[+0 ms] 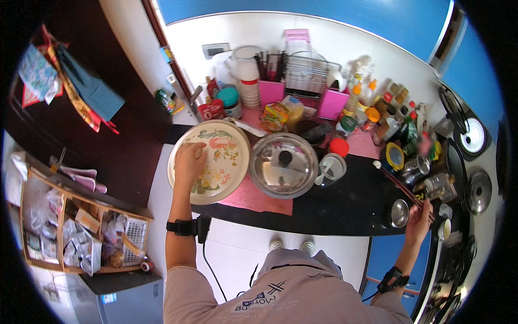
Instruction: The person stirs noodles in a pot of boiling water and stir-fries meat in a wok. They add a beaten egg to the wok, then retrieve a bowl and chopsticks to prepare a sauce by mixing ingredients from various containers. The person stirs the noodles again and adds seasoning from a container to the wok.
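Note:
My left hand is on the left part of a large round floral lid or tray, its fingers curled around what seems to be a small knob. Over the counter's right part, my right hand holds a pair of brown chopsticks, with a small whitish piece at their far tips. A small steel bowl sits just left of that hand. Between the hands are a steel pot lid with a black knob and a clear container with a white spoon.
Seasoning bottles, jars and pink utensil holders crowd the counter's back. A wire rack stands by the wall. Pans and another steel lid are at the far right. A wooden shelf unit stands lower left.

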